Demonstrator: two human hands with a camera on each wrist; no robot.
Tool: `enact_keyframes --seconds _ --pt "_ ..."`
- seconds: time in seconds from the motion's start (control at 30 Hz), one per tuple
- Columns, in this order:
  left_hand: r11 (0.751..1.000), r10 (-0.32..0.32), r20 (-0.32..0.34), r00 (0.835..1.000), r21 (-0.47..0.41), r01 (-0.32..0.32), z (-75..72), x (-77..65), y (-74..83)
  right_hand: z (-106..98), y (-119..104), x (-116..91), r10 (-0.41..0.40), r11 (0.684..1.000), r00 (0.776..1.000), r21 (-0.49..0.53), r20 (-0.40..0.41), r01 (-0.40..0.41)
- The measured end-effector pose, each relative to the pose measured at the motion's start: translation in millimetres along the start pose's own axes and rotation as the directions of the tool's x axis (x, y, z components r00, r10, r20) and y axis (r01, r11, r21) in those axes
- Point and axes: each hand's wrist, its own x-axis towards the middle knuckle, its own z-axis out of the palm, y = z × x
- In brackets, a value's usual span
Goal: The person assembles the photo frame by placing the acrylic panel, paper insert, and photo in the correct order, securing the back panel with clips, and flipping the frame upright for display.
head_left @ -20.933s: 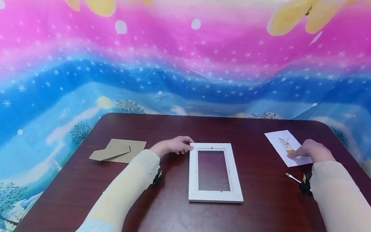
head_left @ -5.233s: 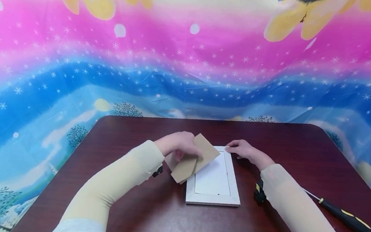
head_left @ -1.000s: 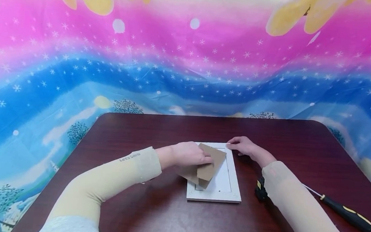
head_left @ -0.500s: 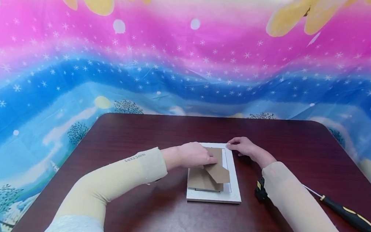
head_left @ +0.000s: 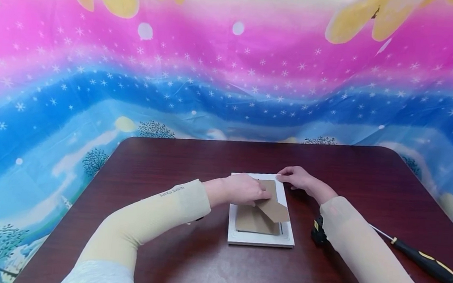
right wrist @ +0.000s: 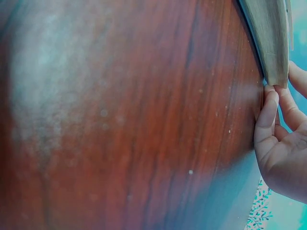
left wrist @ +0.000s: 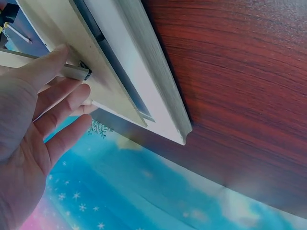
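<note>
A white picture frame (head_left: pixel 260 240) lies face down at the middle of the table. Over its opening sits a brown backing board (head_left: pixel 257 221), covering most of it, with a fold-out stand leg (head_left: pixel 276 210) raised from its back. My left hand (head_left: pixel 245 189) pinches that leg near its hinge; in the left wrist view the thumb (left wrist: pixel 50 64) lies along one side of it, and the board's edge overlaps the frame's inner lip. My right hand (head_left: pixel 299 178) holds the frame's far right corner, its fingertips against the wooden side (right wrist: pixel 273 52) in the right wrist view.
A black and yellow screwdriver (head_left: pixel 422 261) lies on the dark red table (head_left: pixel 183 263) to the right, its shaft partly behind the right forearm. A patterned cloth backdrop (head_left: pixel 232 79) hangs behind the table's far edge.
The left hand has moved right and turned the backing board from slanted to lined up with the frame, over the white sheet in the opening. The right hand has stayed at the corner.
</note>
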Motion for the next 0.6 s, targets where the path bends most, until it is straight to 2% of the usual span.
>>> enact_keyframes --seconds 0.6 --pt "0.997 -0.032 0.05 0.998 -0.065 0.035 2.6 5.5 0.6 0.7 0.2 0.3 0.0 1.0 1.0 -0.011 -0.013 0.0"
